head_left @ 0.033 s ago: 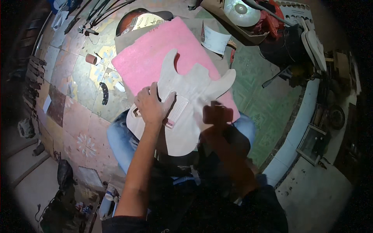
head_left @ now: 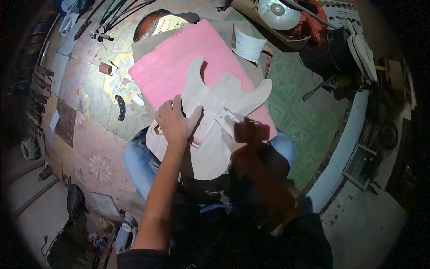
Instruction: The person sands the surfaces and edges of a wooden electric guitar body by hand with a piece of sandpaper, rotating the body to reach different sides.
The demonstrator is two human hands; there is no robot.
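Note:
A pale, unfinished electric guitar body [head_left: 210, 154] lies across my lap, its two horns pointing away over a pink pad [head_left: 168, 58]. My left hand [head_left: 174, 121] rests spread on its left part, the thumb beside a rectangular recess [head_left: 204, 127]. Small cut-outs show near the body's left edge and below the thumb. My right hand [head_left: 239, 134] is over the right part of the body, near the recess, mostly in dark shadow. Its pale fingertips reach toward the middle of the wood. Shadow and blur hide whether anything is between its fingers.
A dark curved piece [head_left: 120, 108] and a brown cylinder [head_left: 105, 68] lie on the patterned tiles at left. Beyond the pad are a curled white sheet [head_left: 247, 45] and an open cardboard box [head_left: 293, 45]. A black bucket-like container [head_left: 324, 56] stands at far right.
My right hand has shifted slightly on the guitar body, and its fingertips show more sharply. My left hand and the guitar body keep their places.

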